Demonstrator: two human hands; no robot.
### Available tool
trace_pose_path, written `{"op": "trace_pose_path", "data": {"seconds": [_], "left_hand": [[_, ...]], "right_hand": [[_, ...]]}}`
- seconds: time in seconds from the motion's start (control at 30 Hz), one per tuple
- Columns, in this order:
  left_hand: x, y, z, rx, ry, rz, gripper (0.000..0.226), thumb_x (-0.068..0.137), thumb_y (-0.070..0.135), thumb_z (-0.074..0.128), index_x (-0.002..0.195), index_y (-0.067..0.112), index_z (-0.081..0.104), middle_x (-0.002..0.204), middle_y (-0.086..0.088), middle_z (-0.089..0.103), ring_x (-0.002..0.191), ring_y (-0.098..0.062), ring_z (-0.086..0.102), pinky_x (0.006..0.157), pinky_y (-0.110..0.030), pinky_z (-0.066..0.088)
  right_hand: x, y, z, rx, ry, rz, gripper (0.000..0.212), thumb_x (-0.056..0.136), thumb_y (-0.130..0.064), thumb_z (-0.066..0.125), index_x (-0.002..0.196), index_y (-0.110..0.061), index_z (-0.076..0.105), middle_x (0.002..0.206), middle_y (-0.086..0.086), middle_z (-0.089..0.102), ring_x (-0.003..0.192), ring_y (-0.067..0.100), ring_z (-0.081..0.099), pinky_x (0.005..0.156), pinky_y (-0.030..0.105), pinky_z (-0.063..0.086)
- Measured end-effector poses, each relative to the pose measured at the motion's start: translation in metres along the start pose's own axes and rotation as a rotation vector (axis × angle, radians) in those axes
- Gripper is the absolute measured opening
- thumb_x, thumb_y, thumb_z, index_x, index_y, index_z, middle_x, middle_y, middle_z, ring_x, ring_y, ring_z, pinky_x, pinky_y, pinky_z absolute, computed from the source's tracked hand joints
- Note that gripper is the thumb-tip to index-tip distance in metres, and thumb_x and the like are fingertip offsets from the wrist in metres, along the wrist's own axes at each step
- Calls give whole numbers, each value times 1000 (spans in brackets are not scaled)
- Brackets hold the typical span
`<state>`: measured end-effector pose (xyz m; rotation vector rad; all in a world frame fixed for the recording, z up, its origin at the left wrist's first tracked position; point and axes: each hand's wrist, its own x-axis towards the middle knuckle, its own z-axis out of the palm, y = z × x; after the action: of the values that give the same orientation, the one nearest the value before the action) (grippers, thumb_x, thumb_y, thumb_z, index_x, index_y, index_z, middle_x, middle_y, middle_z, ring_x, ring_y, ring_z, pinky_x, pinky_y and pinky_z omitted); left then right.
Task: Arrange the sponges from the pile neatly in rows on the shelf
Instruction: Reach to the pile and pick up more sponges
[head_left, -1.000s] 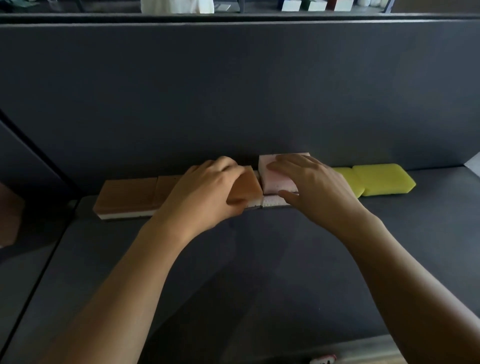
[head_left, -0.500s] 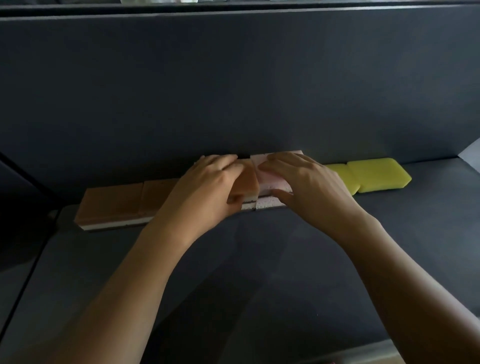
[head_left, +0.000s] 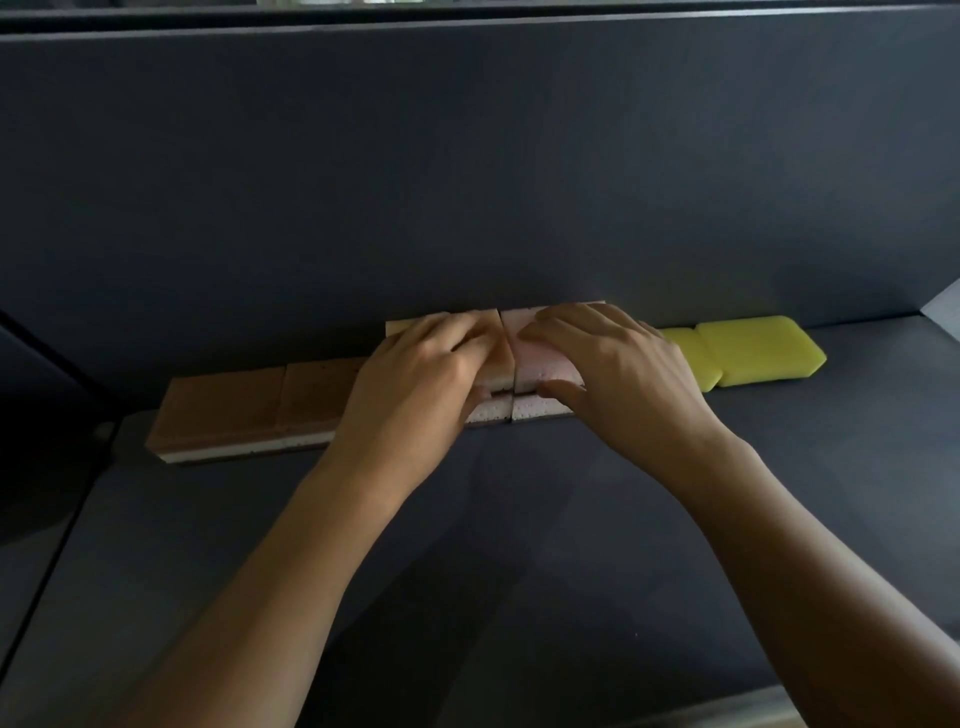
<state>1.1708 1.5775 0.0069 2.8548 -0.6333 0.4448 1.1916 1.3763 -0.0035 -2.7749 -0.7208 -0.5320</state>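
Note:
A row of sponges lies along the back wall of the dark shelf (head_left: 519, 545). Two brown sponges (head_left: 223, 410) sit at its left end and two yellow sponges (head_left: 753, 348) at its right end. In the middle, an orange sponge (head_left: 496, 358) and a pink sponge (head_left: 540, 364) sit side by side on top of white-sided lower sponges (head_left: 535, 410). My left hand (head_left: 415, 384) grips the orange sponge, fingers on top and thumb at its front. My right hand (head_left: 623, 374) holds the pink sponge the same way. Both hands hide much of these sponges.
A dark panel (head_left: 467, 182) rises straight behind the row. A pale object (head_left: 945, 306) shows at the far right edge. A lower dark surface (head_left: 31, 545) drops off to the left of the shelf.
The orange sponge has gone from tilted in my left hand to lying flat on the lower layer, snug against the pink one. My right hand stayed on the pink sponge.

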Motion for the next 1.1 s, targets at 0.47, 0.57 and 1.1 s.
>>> {"op": "trace_pose_path", "data": {"seconds": [0.47, 0.57, 1.1], "left_hand": [[1, 4, 10, -72, 16, -11, 49, 78, 2, 76, 124, 9, 62, 132, -4, 58, 128, -26, 50, 98, -35, 47], [2, 4, 15, -52, 35, -42, 45, 77, -1, 76, 119, 8, 64, 131, -4, 59, 126, -27, 51, 99, -34, 46], [-63, 8, -36, 139, 153, -206, 23, 84, 32, 67, 102, 17, 68, 102, 2, 65, 86, -19, 62, 67, -32, 49]], "right_hand": [[1, -6, 6, 4, -13, 28, 51, 69, -19, 85, 116, -24, 65, 119, -5, 64, 110, 26, 60, 78, 41, 53], [2, -8, 9, 26, 12, 47, 51, 68, -16, 84, 114, -23, 65, 118, -5, 65, 108, 26, 60, 78, 39, 50], [8, -62, -41, 91, -74, -211, 25, 89, -37, 64, 113, -27, 65, 109, -4, 68, 91, 22, 66, 69, 33, 49]]}}
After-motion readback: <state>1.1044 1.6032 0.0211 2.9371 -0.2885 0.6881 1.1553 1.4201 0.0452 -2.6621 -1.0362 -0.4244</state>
